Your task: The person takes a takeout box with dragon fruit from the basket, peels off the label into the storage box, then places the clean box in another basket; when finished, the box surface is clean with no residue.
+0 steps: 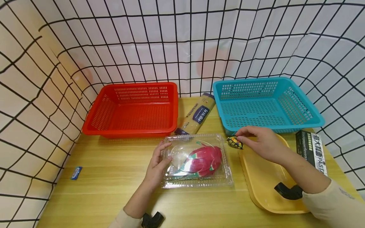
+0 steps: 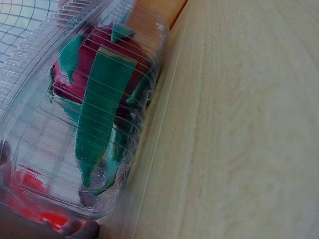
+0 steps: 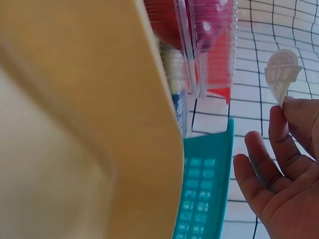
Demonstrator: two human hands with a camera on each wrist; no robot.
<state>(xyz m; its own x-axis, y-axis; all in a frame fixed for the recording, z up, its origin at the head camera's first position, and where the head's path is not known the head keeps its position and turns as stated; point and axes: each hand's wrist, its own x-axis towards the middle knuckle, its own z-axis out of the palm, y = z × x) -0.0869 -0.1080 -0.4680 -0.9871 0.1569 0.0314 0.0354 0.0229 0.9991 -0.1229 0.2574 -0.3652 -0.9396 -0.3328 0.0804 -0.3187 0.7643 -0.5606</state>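
A clear plastic box (image 1: 175,182) stands on the table with a pink and green dragon fruit (image 1: 203,160) inside it. My left hand (image 1: 155,166) grips the box's left end, thumb on the lid. In the left wrist view, fingertips (image 2: 87,230) show at that end. Just right of the box, my right hand (image 1: 260,144) pinches a small black and yellow sticker (image 1: 235,142) between thumb and index finger. The right wrist view shows the sticker's pale side (image 3: 283,72), and the other fingers of that hand spread loosely.
A red basket (image 1: 129,131) and a teal basket (image 1: 269,128) stand at the back, a spaghetti pack (image 1: 198,114) between them. A yellow tray (image 1: 252,190) lies under the right forearm, beside a pasta box (image 1: 312,150). A small blue packet (image 1: 76,173) lies left. Black wire mesh (image 1: 196,41) surrounds the table.
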